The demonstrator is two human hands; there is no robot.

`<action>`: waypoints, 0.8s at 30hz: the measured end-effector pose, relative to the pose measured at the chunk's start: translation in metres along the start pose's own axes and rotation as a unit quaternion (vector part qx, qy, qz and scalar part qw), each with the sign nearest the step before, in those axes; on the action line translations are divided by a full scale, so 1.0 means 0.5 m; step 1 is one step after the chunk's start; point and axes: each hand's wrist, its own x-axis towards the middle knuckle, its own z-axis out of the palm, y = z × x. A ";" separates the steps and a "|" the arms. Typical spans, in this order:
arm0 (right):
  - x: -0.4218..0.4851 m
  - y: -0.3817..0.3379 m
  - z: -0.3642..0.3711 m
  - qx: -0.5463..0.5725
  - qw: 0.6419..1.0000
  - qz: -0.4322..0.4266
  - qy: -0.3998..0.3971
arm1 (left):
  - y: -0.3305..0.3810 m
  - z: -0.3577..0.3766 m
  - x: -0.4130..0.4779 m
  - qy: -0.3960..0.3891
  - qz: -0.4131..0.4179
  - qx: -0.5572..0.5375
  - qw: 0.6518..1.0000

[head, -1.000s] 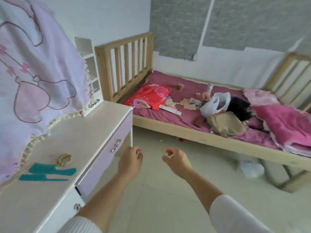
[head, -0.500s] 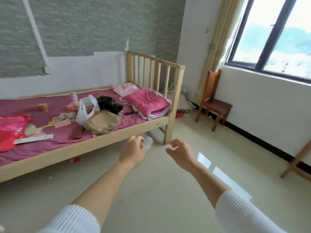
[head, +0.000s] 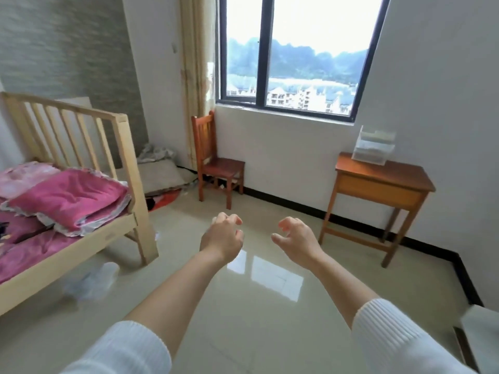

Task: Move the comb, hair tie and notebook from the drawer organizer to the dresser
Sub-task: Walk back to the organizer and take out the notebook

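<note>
In the head view we see our two hands held out over the bare floor in the lower centre of the frame — the left hand [head: 222,237] and the right hand [head: 296,237], both with fingers loosely curled and parted, gripping nothing. We judge they hang like this because we are walking across the room between pick-ups, arms forward and free for the next item. At the upper right of the frame a clear drawer organizer [head: 374,144] sits on the far end of a small wooden desk [head: 383,179] against the wall; we take it to be our goal, set there within easy reach at standing height. Its contents are too faint to tell, so we cannot say whether the comb, hair tie or notebook lies inside, and none of the three shows anywhere here, nor does the dresser. Counting: two hands, one organizer, one desk, one wooden chair [head: 216,163] under the window [head: 291,55] at upper centre, and one slatted bed [head: 81,184] along the left edge — with a folded pink blanket [head: 70,198] on it.
</note>
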 end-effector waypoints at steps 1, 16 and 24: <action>0.023 0.033 -0.019 -0.003 1.000 0.009 0.008 | 0.029 0.025 0.032 -0.009 0.010 0.000 1.000; 0.540 0.432 -0.210 -0.041 0.982 0.161 0.092 | 0.345 0.396 0.675 -0.105 0.155 0.008 0.982; 0.784 0.646 -0.367 -0.074 0.963 0.223 0.133 | 0.547 0.579 0.957 -0.147 0.230 0.000 0.962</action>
